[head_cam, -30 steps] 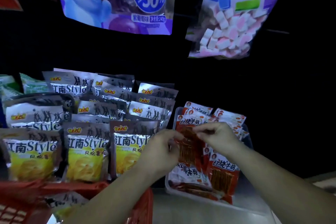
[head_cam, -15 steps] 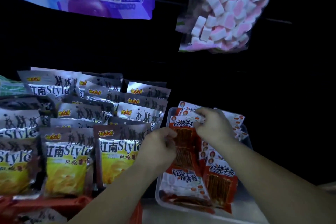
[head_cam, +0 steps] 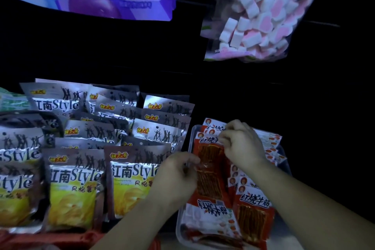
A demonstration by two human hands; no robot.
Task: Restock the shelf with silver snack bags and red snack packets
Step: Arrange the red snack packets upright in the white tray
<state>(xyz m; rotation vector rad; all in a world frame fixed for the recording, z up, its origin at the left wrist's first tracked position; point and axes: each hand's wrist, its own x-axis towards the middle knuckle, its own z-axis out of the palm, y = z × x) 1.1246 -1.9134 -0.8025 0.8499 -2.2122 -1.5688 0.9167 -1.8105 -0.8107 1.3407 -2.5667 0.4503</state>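
Tucking red snack packet (head_cam: 210, 158) deeper into clear tray (head_cam: 179, 229) than a second ago, pinched between left hand (head_cam: 178, 176) and right hand (head_cam: 242, 145).

Dim overall; the shelf (head_cam: 233, 91) goes nearly black at the back. Light from the viewer's side puts white glare on the foil of the silver snack bags (head_cam: 162, 105). The left hand (head_cam: 176, 174), right hand (head_cam: 241, 144) and the red snack packet (head_cam: 211, 168) they pinch look soft. Bags at the left edge bow with lens distortion.
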